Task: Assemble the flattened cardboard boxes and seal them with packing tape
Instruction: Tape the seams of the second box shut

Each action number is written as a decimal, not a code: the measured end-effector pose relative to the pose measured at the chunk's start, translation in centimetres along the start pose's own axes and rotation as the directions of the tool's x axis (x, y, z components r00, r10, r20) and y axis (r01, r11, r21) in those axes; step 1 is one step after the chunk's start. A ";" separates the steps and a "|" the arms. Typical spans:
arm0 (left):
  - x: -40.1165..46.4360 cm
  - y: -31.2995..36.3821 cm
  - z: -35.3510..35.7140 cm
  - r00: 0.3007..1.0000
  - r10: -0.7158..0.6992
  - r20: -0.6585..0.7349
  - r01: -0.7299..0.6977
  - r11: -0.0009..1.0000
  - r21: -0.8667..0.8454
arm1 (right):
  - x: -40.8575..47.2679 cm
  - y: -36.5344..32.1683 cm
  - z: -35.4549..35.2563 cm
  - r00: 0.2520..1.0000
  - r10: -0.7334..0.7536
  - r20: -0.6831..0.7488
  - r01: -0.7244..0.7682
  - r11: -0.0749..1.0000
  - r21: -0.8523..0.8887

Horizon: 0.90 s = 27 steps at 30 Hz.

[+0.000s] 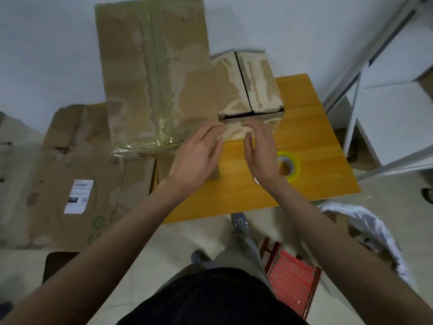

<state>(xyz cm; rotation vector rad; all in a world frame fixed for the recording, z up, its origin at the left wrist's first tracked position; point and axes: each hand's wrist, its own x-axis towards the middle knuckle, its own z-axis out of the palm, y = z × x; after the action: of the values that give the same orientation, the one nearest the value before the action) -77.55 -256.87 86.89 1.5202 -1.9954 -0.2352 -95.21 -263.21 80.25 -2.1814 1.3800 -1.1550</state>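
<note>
A small cardboard box (253,85) stands on the yellow wooden table (311,141), its top flaps folded in with dark gaps between them. Its near flap (236,132) lies under my fingers. My left hand (199,153) and my right hand (260,148) both reach to this near flap with fingers fairly straight, touching it. A tall taped box (154,76) stands to the left of the small one, shiny tape running down its top. A roll of packing tape (289,164) with a yellow-green rim lies on the table just right of my right wrist.
Flattened cardboard (70,184) with a white label lies at the left. A metal shelf frame (356,90) stands at the right. On the floor are a white plastic bag (365,228) and a red stool (290,277). My feet are under the table's edge.
</note>
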 end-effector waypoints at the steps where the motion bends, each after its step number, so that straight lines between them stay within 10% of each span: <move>1: -0.9 -1.5 -1.1 0.998 0.000 -0.059 0.003 0.999 0.040 | 0.4 -1.8 0.5 0.994 -0.107 0.001 0.107 0.994 0.002; 5: -3.3 -7.1 -3.5 0.997 0.035 -0.070 -0.022 0.984 0.178 | 1.0 -7.0 3.5 0.920 -0.371 0.125 0.384 0.916 -0.115; 27: -2.4 -10.5 -2.9 0.957 0.284 -0.056 -0.259 0.928 0.269 | 3.9 -8.7 4.5 0.859 -0.355 0.370 0.455 0.860 -0.231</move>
<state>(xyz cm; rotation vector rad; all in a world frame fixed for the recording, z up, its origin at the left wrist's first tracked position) -67.03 -257.40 83.22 1.3535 -2.1955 0.2168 -85.64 -262.95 84.70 -2.8424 1.0383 -0.6821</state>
